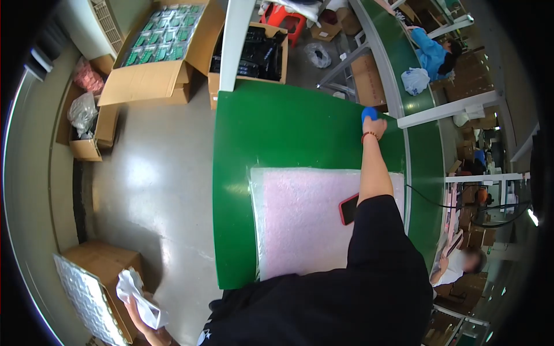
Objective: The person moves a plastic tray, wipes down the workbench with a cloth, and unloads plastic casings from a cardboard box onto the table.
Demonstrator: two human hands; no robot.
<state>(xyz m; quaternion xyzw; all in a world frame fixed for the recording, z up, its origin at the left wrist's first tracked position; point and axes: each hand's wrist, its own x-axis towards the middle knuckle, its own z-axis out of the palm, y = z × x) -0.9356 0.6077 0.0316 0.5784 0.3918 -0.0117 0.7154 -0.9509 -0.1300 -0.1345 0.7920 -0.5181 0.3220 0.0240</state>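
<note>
My right hand, with a red bead bracelet at the wrist, is stretched to the far right corner of the green tabletop. It is closed on a small rounded blue object whose kind I cannot make out. At lower left, away from the table, my left hand grips a crumpled white sheet, either cloth or thin plastic. A pinkish bubble wrap sheet lies on the table in front of my body. On it, beside my right forearm, rests a smartphone in a red case, partly hidden by my sleeve.
A cardboard box with a clear plastic tray stands near my left hand. Beyond the table are an open carton of green circuit boards and a carton of black parts. Co-workers sit along a green conveyor at right.
</note>
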